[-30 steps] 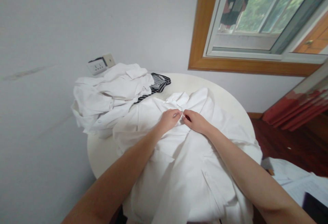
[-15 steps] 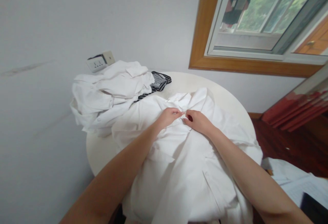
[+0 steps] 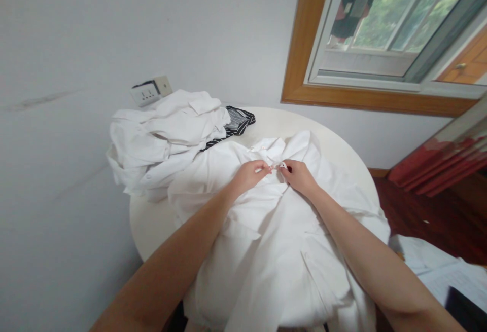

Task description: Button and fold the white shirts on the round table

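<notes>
Shirt seemingly pinched: left hand, right hand

— What carries everything here?
— A round, cream-white bench, close to the wall.
— And lying directly on it?
— A white shirt spread over the near half, hanging past the near edge. At the far left is a heap of white clothes (crumpled, spilling over the rim), with a black striped cloth partly tucked under it.
— Any bare top?
— At the left and the far right.
</notes>
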The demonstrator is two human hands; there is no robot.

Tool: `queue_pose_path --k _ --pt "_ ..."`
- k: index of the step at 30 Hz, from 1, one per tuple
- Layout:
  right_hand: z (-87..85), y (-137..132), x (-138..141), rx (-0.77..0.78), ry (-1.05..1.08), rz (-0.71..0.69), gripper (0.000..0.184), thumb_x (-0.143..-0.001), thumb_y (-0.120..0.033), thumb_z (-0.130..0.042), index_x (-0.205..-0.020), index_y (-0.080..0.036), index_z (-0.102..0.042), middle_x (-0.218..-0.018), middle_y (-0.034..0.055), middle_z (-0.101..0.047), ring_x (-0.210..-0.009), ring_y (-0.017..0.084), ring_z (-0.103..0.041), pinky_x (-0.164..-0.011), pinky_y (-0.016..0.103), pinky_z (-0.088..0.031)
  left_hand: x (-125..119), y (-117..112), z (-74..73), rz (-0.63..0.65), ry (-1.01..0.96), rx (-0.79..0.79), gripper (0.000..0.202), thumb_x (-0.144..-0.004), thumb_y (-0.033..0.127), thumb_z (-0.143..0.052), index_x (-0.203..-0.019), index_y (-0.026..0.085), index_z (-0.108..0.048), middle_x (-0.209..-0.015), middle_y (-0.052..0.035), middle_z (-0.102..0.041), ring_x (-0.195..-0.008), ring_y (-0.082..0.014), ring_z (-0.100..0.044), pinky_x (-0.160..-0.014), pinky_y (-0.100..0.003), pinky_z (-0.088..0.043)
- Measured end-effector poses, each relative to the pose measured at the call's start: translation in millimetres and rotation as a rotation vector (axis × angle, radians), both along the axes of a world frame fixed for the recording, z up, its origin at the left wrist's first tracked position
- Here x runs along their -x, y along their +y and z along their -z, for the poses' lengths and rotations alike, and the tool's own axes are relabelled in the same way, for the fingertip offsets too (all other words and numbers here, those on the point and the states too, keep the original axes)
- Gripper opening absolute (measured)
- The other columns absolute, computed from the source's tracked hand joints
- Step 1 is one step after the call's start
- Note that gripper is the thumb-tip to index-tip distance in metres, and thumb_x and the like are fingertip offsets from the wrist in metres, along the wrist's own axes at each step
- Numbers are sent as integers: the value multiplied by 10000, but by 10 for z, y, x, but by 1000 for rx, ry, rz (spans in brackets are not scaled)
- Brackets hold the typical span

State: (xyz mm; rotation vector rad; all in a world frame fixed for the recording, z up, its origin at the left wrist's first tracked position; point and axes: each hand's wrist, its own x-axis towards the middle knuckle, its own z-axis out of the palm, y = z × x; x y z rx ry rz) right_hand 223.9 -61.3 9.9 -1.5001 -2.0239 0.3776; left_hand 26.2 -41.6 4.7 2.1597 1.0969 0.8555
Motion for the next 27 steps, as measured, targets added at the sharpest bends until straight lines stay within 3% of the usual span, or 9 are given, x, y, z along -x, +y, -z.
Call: queue_pose_path --k 2,4,8,11,14,18,20,22,27 --pt "5 14 -31 7 82 15 300 -897 -305 -454 -746 -171 -675 -606 13 -627 -596 145 -549 -585 226 -349 43 -44 -64 -24 117 -119 261 -828 450 -598 -943 228 -675 -1005 -7 -716 -980 -201 -610 -918 -318 -410" --pt "-9 15 -55 -5 146 25 329 -910 -350 -444 -802 -171 -698 -610 18 -643 -618 160 -576 -597 227 -370 95 -90 -155 -72 269 -242 329 -778 440 -676 -1056 267 -651 -1114 -4 -697 -1062 -238 -571 -965 -377 -364" --pt "-150 13 -168 -118 172 77 365 -920 -374 -423 -904 -174 -728 -705 43 -693 -681 182 -610 -626 238 -390 177 -167 -442 -161 411 -379 274 -866 368 -585 -1120 273 -620 -1111 -22 -695 -1016 -238 -564 -918 -399 -346" --pt "-381 26 -386 -198 71 160 355 -912 -329 -422 -926 -169 -738 -782 64 -713 -701 185 -611 -636 246 -385 222 -218 -731 -188 433 -464 251 -930 314 -458 -1111 263 -625 -1005 -34 -707 -955 -231 -563 -887 -397 -334" --pt "-701 33 -627 -215 -100 219 302 -880 -276 -468 -903 -153 -743 -729 70 -697 -667 177 -587 -625 254 -370 309 -241 -1018 -199 456 -555 297 -951 289 -379 -1099 250 -633 -992 -48 -700 -945 -237 -548 -894 -411 -312" --pt "-1076 13 -708 -213 -160 199 255 -874 -217 -509 -931 -137 -744 -618 50 -640 -601 146 -544 -621 262 -376 482 -144 -1259 -269 475 -595 326 -956 308 -350 -1078 229 -643 -937 -58 -676 -947 -242 -532 -919 -431 -294" --pt "-1135 18 -630 -165 -78 173 255 -872 -225 -532 -1011 -149 -731 -570 18 -598 -536 127 -525 -591 254 -399 525 -50 -1273 -315 484 -614 326 -954 293 -350 -1074 222 -645 -945 -67 -660 -977 -254 -522 -932 -450 -289" --pt "-1067 55 -515 -88 68 139 302 -868 -254 -544 -1119 -165 -686 -546 -14 -562 -473 111 -522 -542 236 -435 496 28 -1211 -357 509 -631 309 -940 255 -371 -1053 211 -654 -974 -92 -640 -1028 -279 -506 -935 -471 -292" --pt "-511 246 -241 115 488 118 432 -878 -252 -465 -1302 -183 -511 -693 5 -618 -503 126 -620 -500 243 -535 117 -40 -844 -317 501 -665 283 -897 166 -434 -1059 210 -662 -1158 -127 -569 -1131 -290 -473 -945 -453 -329"
